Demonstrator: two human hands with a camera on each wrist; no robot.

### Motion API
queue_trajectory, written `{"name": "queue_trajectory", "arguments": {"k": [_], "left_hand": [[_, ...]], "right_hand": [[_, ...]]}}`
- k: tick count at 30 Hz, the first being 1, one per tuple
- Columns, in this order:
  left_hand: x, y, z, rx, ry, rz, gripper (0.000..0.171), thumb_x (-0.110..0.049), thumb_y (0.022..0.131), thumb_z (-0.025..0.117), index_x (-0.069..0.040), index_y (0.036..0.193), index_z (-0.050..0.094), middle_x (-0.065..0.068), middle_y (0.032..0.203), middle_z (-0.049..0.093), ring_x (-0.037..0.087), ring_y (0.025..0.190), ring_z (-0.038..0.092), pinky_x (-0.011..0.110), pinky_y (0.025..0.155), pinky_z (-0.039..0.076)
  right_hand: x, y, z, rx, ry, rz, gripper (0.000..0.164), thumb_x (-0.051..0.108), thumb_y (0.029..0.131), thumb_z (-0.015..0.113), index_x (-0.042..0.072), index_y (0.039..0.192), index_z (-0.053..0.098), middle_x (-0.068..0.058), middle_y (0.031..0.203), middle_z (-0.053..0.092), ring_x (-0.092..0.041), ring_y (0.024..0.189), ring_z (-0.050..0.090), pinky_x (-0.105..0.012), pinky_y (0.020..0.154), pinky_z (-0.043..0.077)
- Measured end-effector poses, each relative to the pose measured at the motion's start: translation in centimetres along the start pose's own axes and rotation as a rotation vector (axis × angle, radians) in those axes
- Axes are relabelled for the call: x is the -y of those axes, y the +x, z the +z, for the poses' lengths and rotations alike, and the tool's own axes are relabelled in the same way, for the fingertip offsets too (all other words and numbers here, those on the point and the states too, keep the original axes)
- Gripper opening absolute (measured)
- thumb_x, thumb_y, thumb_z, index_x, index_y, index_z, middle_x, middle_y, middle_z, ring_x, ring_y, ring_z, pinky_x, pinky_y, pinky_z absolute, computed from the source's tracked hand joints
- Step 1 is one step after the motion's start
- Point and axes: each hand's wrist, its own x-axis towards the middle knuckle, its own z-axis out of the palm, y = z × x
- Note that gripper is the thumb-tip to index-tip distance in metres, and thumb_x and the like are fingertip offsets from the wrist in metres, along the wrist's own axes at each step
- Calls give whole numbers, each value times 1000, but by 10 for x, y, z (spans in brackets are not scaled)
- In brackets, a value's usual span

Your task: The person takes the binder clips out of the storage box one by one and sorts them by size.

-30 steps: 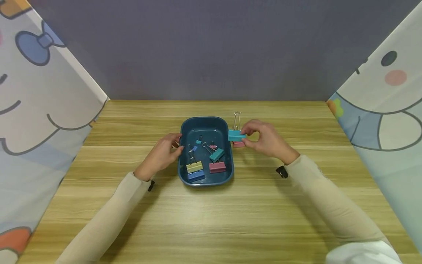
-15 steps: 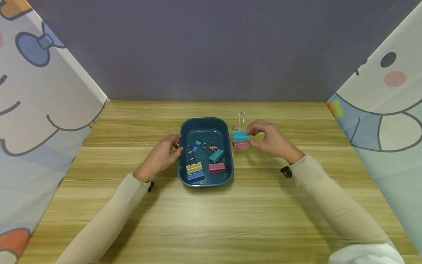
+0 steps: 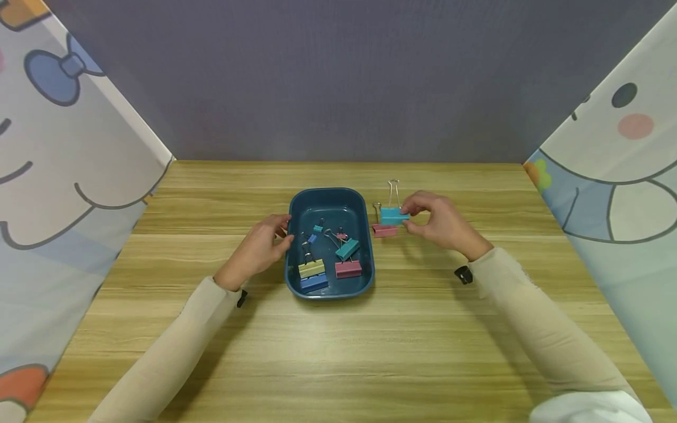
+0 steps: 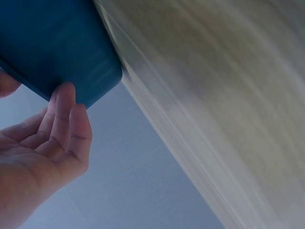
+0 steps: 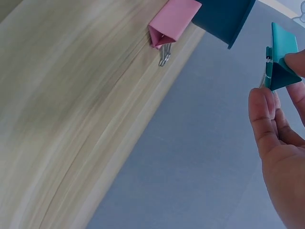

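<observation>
My right hand (image 3: 443,224) pinches a large turquoise binder clip (image 3: 394,217) by its right end, thumb below and fingers above. The clip's wire handle points away from me. In the right wrist view this binder clip (image 5: 283,45) is seen end-on between thumb and fingers, raised over the table. A pink binder clip (image 3: 385,231) lies on the table just below and left of it, handle pointing back. My left hand (image 3: 260,244) rests its fingertips along the left wall of a dark blue tray (image 3: 329,202); in the left wrist view the fingers (image 4: 63,102) lie against its outer side.
Inside the tray are a yellow binder clip (image 3: 311,268), a blue one (image 3: 314,282), a teal one (image 3: 347,249), a pink one (image 3: 348,269) and several tiny ones. A grey panel (image 3: 338,82) stands behind the wooden table (image 3: 338,358); printed cloth (image 3: 624,194) flanks both sides.
My right hand has moved the turquoise binder clip rightward, away from the tray's right rim, uncovering more of the pink binder clip and its handle. The left hand has stayed at the tray.
</observation>
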Motion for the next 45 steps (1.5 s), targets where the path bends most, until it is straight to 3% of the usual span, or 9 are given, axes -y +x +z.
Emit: {"name": "queue_trajectory", "arguments": {"k": [11,20,45], "left_hand": [[1,0,1,-9,-6,4,46,-7,90,62,8,130,48,15,103,59,27,91,61,38,71,53],[2,-1,1,-3,0,-2,46,-7,90,62,8,131,47,16,104,59,27,91,60,38,71,53],[2,0,2,-14,-3,22,46,-7,90,61,9,130,48,16,103,59,28,91,60,38,71,53]], "right_hand": [[-14,-5,-5,10,27,94,17,0,79,74,10,90,67,-1,96,62,-16,83,59,-41,80,49],[-30,-10,-4,78,49,192,13,2,83,71,7,93,66,-6,100,63,-23,88,61,-45,81,50],[-58,-12,2,181,25,248,12,-2,83,69,2,94,65,-10,92,64,-22,83,61,-34,70,50]]}}
